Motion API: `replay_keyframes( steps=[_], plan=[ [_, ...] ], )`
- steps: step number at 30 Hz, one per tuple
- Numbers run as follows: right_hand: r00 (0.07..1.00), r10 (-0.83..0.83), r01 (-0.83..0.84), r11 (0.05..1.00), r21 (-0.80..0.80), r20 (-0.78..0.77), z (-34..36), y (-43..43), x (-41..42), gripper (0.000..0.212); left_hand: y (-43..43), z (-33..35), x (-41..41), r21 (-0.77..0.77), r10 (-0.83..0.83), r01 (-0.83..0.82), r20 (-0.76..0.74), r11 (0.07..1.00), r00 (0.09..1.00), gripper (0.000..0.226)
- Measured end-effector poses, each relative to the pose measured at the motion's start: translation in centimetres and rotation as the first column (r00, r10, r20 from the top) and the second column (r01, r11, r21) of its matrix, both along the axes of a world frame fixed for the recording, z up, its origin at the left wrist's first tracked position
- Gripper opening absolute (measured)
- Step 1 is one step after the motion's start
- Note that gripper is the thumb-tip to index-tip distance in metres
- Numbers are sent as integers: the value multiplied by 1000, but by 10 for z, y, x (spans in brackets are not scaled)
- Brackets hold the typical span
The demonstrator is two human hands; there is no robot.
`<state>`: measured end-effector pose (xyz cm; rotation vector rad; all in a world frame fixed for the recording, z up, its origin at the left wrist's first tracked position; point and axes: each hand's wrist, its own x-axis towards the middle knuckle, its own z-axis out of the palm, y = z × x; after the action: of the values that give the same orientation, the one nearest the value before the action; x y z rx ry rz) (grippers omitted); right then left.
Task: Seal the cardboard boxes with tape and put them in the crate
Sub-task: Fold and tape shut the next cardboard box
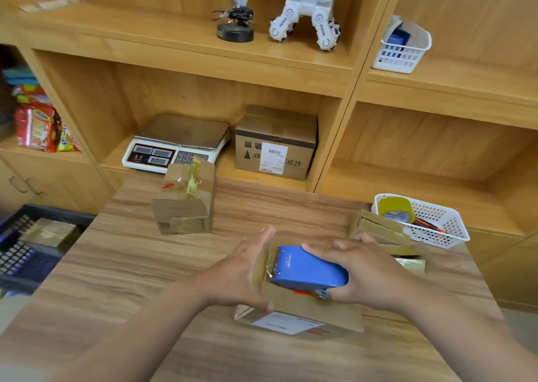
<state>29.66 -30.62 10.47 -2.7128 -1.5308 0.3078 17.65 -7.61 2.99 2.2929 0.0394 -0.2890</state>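
The brown cardboard box with a white label on its front lay near the front edge of the wooden table, under both hands. The right hand gripped the blue plastic tape dispenser on its top. The left hand, fingers straight, pressed a shiny strip of tape at the left edge. I judge this box was only partly sealed. A smaller taped cardboard box stood farther back, and a third cardboard box lay at the right, against the white plastic basket. In the dark plastic crate, left of the table, one taped package lay, so three boxes were left.
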Motion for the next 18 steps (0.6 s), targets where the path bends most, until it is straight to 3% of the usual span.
replay_keyframes(
  steps=[5,8,14,18],
  plan=[
    [999,31,-27,991,-134,26,-12,43,-9,83,16,-14,-5,160,40,-43,20,986,999,128],
    [998,68,-67,983,-170,-4,-17,61,-13,84,25,-24,-11,174,61,-53,-39,983,997,126],
    [998,64,-63,978,-198,-2,-16,65,-8,82,33,-35,-13,128,10,-7,-19,992,1000,115],
    [995,92,-95,975,-199,-25,-11,61,-6,80,35,-41,-9,234,-25,30,-22,972,999,115]
  ],
)
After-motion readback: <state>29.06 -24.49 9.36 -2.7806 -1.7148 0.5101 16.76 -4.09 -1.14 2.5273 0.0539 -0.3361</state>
